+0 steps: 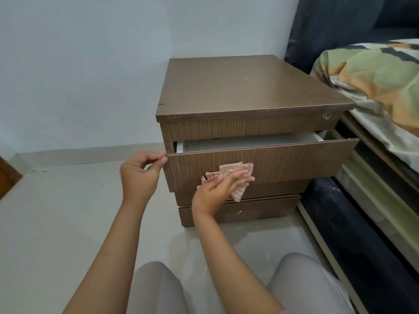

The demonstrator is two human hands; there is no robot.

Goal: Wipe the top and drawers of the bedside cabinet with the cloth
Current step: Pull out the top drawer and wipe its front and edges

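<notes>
Both bare forearms extend forward and upward from the lower edge of the view, with 2 knees in pale trousers visible beneath them. The left hand (139, 172) is curled, its thumb and fingertips (163, 160) pinched together at the wrist's upper right, the wrist slightly flexed. The right hand (218, 189) lies lower and to the right, palm turned away from the camera, fingers extended flat and pointing up and to the right, thumb folded inward.

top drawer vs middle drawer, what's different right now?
The top drawer is closed and has a lock; the middle drawer is pulled out, with no lock showing. The right hand presses the cloth on the middle drawer; nothing touches the top one. Both share the brown wood-grain finish.
</notes>
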